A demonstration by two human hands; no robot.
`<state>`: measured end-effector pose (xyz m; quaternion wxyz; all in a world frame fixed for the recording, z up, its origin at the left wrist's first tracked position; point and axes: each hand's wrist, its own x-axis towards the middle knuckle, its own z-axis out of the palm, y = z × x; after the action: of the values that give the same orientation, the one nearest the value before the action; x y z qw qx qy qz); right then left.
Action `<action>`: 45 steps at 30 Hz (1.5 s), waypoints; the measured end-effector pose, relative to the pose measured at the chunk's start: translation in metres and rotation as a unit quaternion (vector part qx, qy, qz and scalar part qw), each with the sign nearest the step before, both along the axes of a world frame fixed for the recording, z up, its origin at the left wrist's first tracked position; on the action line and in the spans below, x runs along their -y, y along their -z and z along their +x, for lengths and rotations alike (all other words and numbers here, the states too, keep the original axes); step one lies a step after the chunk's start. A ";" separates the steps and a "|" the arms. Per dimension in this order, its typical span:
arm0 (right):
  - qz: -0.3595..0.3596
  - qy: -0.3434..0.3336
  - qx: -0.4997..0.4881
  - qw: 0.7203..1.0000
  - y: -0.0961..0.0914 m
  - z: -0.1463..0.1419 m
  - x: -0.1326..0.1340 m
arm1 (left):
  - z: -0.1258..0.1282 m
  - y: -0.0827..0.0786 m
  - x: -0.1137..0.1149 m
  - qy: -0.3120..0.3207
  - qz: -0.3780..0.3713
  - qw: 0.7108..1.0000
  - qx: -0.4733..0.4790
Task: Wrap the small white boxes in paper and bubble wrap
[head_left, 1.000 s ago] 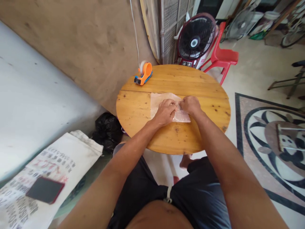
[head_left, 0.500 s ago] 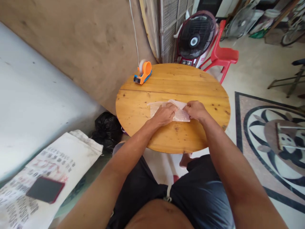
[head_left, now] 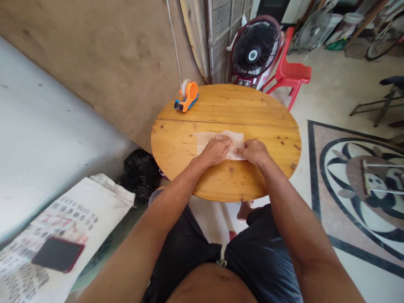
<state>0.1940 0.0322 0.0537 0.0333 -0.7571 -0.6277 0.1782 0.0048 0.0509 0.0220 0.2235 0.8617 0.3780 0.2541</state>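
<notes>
A clear plastic bag (head_left: 205, 140) with something pale pink inside lies flat in the middle of a round wooden table (head_left: 271, 126). My left hand (head_left: 215, 150) rests on the bag's middle, fingers bent and pressing it down. My right hand (head_left: 254, 151) lies at the bag's right near corner, fingers curled and pinching its edge. The two hands almost touch. An orange tape dispenser (head_left: 187, 97) stands at the table's far left edge, out of reach of both hands.
A black-and-red fan (head_left: 255, 51) and a red plastic chair (head_left: 291, 72) stand behind the table. A black bag (head_left: 140, 174) lies on the floor at the left. A white printed sack (head_left: 66, 223) carries a dark phone (head_left: 57, 253). A patterned floor inlay (head_left: 356, 168) is at the right.
The bag's far edge was lifted and folded toward me, and the bag now looks shorter. My right hand slid toward the near right corner; my left hand stayed on the middle.
</notes>
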 end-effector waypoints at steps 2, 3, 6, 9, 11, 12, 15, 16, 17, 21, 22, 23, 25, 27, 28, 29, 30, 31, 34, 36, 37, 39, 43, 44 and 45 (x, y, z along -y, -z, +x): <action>0.030 0.013 -0.028 0.999 0.001 -0.003 0.003 | 0.000 0.001 -0.001 -0.001 -0.010 1.000 0.005; 0.046 0.019 -0.042 0.998 0.001 -0.005 0.004 | 0.000 0.001 -0.002 0.002 -0.013 1.000 0.007; 0.088 0.032 -0.076 0.993 0.005 -0.010 0.007 | -0.001 0.001 -0.003 0.007 -0.015 1.000 0.012; 0.132 0.040 -0.129 0.982 0.009 -0.014 0.009 | 0.000 0.001 -0.004 -0.002 -0.026 1.000 0.005; 0.157 0.041 -0.178 0.970 0.012 -0.017 0.009 | 0.001 0.001 -0.004 -0.011 -0.035 0.999 -0.004; 0.167 0.040 -0.201 0.964 0.013 -0.018 0.009 | 0.001 0.001 -0.004 -0.015 -0.039 0.999 -0.008; 0.176 0.042 -0.257 0.949 0.016 -0.022 0.008 | 0.002 0.000 -0.003 -0.025 -0.057 0.998 -0.018; 0.174 0.046 -0.273 0.945 0.017 -0.023 0.007 | 0.002 -0.001 -0.003 -0.030 -0.066 0.997 -0.019; 0.171 0.049 -0.290 0.940 0.018 -0.025 0.006 | 0.002 -0.001 -0.002 -0.035 -0.075 0.996 -0.019; 0.163 0.073 -0.366 0.913 0.019 -0.036 0.002 | 0.004 -0.004 -0.001 -0.050 -0.097 0.994 -0.001; 0.160 0.081 -0.389 0.904 0.018 -0.040 0.002 | 0.004 -0.004 -0.001 -0.046 -0.097 0.994 0.011; 0.158 0.088 -0.413 0.892 0.018 -0.043 0.002 | 0.004 -0.004 -0.002 -0.040 -0.095 0.994 0.026; 0.159 0.086 -0.459 0.870 0.016 -0.048 0.004 | 0.004 -0.003 -0.002 -0.029 -0.092 0.994 0.057; 0.168 0.071 -0.487 0.854 0.014 -0.051 0.007 | 0.002 -0.001 -0.002 -0.026 -0.097 0.992 0.077; 0.172 0.064 -0.494 0.850 0.014 -0.051 0.009 | 0.001 0.000 -0.003 -0.028 -0.103 0.991 0.084; 0.171 0.059 -0.501 0.846 0.013 -0.050 0.011 | 0.000 0.000 -0.003 -0.030 -0.112 0.989 0.090; 0.165 0.058 -0.509 0.843 0.012 -0.049 0.013 | -0.001 0.001 -0.003 -0.031 -0.122 0.987 0.096; 0.157 0.060 -0.522 0.836 0.011 -0.047 0.014 | -0.003 0.001 -0.003 -0.032 -0.134 0.985 0.102; 0.122 0.069 -0.569 0.810 0.010 -0.041 0.016 | -0.006 0.001 -0.004 -0.038 -0.182 0.975 0.122; 0.106 0.073 -0.595 0.794 0.011 -0.037 0.015 | -0.006 0.001 -0.005 -0.046 -0.216 0.966 0.137; 0.100 0.070 -0.602 0.789 0.012 -0.036 0.015 | -0.006 0.001 -0.005 -0.049 -0.228 0.961 0.145; 0.093 0.059 -0.599 0.793 0.015 -0.035 0.015 | -0.006 0.002 -0.007 -0.051 -0.246 0.954 0.164; 0.134 0.018 -0.516 0.846 0.022 -0.037 0.016 | -0.006 0.007 -0.010 -0.046 -0.267 0.946 0.176; 0.160 0.000 -0.479 0.863 0.023 -0.039 0.016 | -0.006 0.007 -0.011 -0.049 -0.263 0.948 0.172; 0.188 -0.022 -0.437 0.880 0.024 -0.040 0.017 | -0.006 0.008 -0.012 -0.053 -0.257 0.950 0.167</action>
<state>0.1543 0.0156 0.0301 0.4416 -0.5682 -0.5873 0.3704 -0.0007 0.0629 0.0139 0.4834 0.6992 0.4327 0.3004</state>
